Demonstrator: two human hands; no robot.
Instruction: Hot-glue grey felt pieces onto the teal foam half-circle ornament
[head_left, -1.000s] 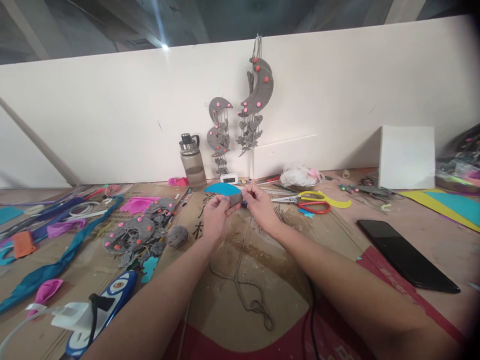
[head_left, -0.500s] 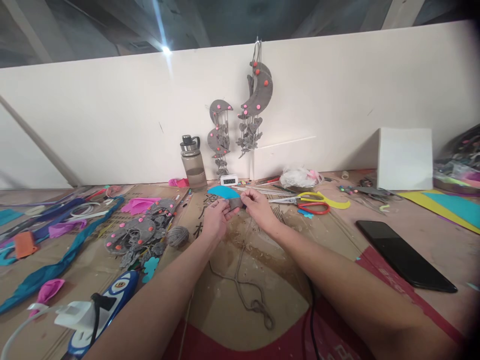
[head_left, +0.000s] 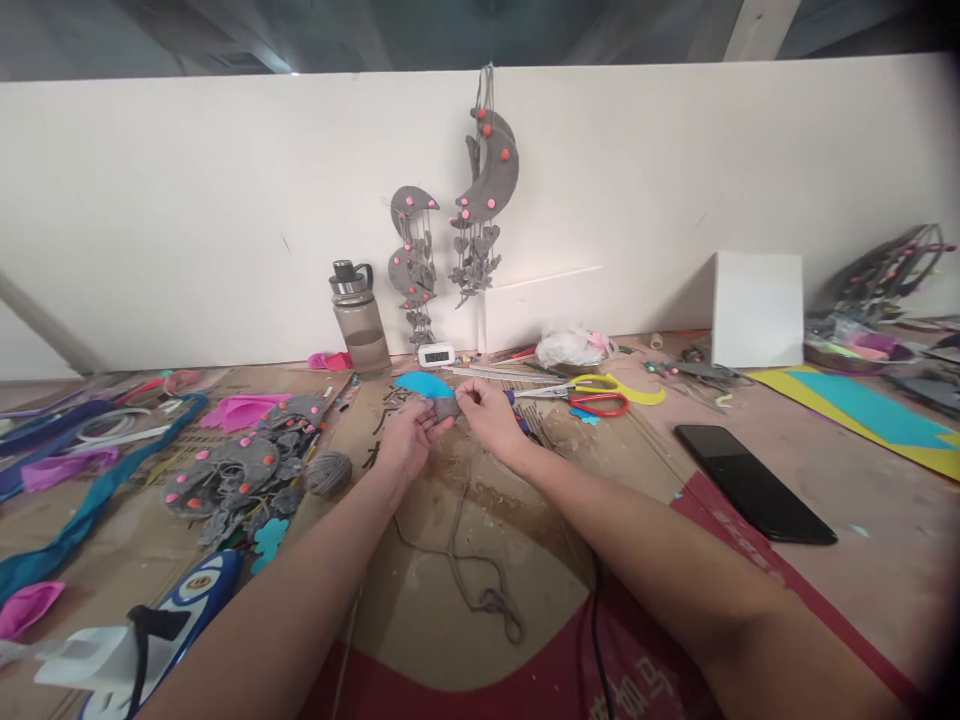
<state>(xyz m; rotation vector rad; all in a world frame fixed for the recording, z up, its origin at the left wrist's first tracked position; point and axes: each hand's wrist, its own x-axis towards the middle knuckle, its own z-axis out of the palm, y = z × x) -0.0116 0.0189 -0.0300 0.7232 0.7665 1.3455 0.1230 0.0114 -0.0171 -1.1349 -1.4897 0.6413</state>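
In the head view, the left hand [head_left: 409, 438] has its fingers clamped on a blue and gray curved piece [head_left: 422, 384], in front and to the right of the bottle [head_left: 361, 332]. The right hand [head_left: 491, 418] has its fingers together at the piece's gray end. Stained cardboard [head_left: 420, 625] covers part of the bench [head_left: 885, 510]. Behind the bottle stands a white wall [head_left: 187, 200], below a dark ceiling [head_left: 150, 35]; gray moon hangings [head_left: 501, 175] hang right of the bottle.

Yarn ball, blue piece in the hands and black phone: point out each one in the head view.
Yarn ball [head_left: 328, 473]: head view, middle of the wound grey yarn.
Blue piece [head_left: 422, 384]: head view, the flat blue part above the fingers.
Black phone [head_left: 754, 485]: head view, middle of its dark screen.
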